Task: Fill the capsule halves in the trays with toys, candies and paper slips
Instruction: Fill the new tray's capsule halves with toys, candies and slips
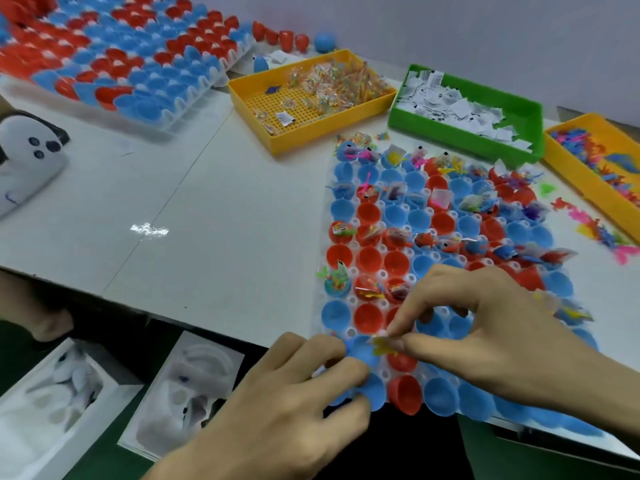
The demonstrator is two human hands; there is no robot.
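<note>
A clear tray (350, 271) of red and blue capsule halves lies in front of me; its far rows hold toys, candy packets and slips, and most near halves are bare. My right hand (491, 327) pinches a small yellow toy (382, 347) over a blue half (363, 351) near the tray's front left corner. My left hand (294, 393) lies on that corner with its fingers curled over the tray's edge and the halves there. What its fingertips hold is hidden.
Behind the tray stand a yellow bin of candy packets (263, 109), a green bin of paper slips (519, 112) and a yellow bin of plastic toys (588, 181). Loose toys (599, 233) lie at the right. A second capsule tray (194, 95) fills the far left. Boxes (180, 393) sit below the table edge.
</note>
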